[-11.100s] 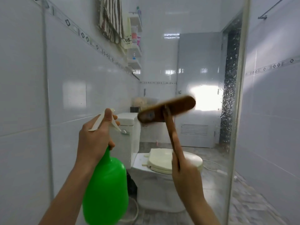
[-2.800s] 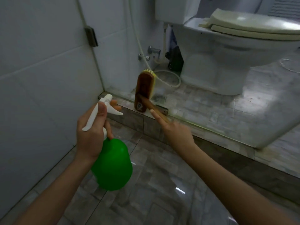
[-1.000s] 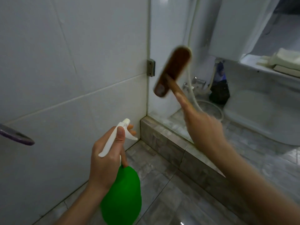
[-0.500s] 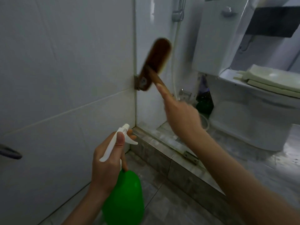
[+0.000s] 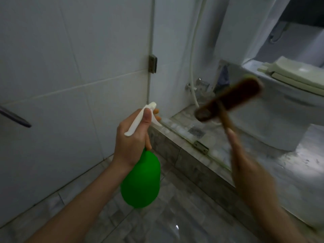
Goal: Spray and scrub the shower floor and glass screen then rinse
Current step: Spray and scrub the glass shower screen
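My left hand is wrapped round the neck of the green plastic spray bottle, thumb on its white head, fingertips mostly hidden behind the trigger. My right hand is smeared by blur. It holds the handle of the brown wooden scrub brush, one finger laid along it. The brush head hangs before the clear glass screen; I cannot tell whether they touch. The grey marbled shower floor lies below.
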Available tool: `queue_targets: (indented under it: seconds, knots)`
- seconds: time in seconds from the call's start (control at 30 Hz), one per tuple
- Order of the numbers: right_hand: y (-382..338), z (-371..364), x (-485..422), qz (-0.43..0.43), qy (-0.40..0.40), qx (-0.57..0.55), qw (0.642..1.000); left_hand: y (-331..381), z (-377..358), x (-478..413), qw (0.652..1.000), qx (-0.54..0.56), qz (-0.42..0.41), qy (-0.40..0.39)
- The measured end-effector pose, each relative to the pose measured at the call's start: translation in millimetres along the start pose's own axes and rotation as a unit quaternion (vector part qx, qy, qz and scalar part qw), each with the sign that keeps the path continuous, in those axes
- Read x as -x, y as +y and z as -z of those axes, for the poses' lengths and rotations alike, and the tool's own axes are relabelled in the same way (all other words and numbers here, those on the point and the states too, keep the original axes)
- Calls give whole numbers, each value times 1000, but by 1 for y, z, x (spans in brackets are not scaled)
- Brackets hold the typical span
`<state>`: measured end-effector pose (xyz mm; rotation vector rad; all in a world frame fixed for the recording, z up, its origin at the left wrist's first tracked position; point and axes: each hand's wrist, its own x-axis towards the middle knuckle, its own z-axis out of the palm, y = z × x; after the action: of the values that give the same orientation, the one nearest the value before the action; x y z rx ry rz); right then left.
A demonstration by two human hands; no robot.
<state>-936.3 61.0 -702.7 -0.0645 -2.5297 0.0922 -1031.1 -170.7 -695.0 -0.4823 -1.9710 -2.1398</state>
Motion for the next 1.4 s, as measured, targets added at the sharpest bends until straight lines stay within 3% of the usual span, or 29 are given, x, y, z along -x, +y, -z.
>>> queue_targets:
  seconds: [0.03, 0.13, 0.2, 0.3, 0.4, 0.53, 0.63, 0.8, 0.9, 1.0, 1.1, 1.23, 1.4]
  knots:
    - [-4, -16, -8, -15, -1, 20, 1000, 0, -2, 2, 1000, -3, -5, 1]
    - [-22, -67, -60, 21, -148, 89, 985, 0, -8, 7, 1000, -12, -16, 0]
    - [-17, -82, -48, 32, -197, 81, 977, -2, -14, 11, 1000, -4, -11, -14]
    - [27, -61, 38, -17, -250, 76, 965, -9, -14, 16, 1000, -1, 0, -30]
    - [57, -20, 123, -82, -242, 68, 965, -16, -11, 17, 999, -18, 16, -41]
    - [37, -12, 133, -175, -302, 98, 932, -16, -2, 15, 999, -31, 15, -38]
    - [13, -47, 96, -116, -278, 92, 949, -14, 4, 14, 998, -49, 4, -38]
    - [-8, -66, 79, -149, -236, -26, 960, -18, 9, 18, 999, -48, 13, -16]
    - [-5, -46, 152, -223, -211, -120, 944, -22, 6, 20, 999, -43, 25, -19]
    - [-1, -37, 217, -363, -110, -162, 911, -23, -1, 21, 998, -32, 21, -44]
    - [-14, -46, 232, -439, -7, -221, 871, -18, -8, 22, 998, -11, 21, -65]
    - [-46, -74, 192, -436, 50, -319, 840, -12, -17, 28, 996, 2, 6, -84]
    - [-66, -92, 149, -390, 6, -412, 823, -14, -31, 40, 995, 22, 18, -93]
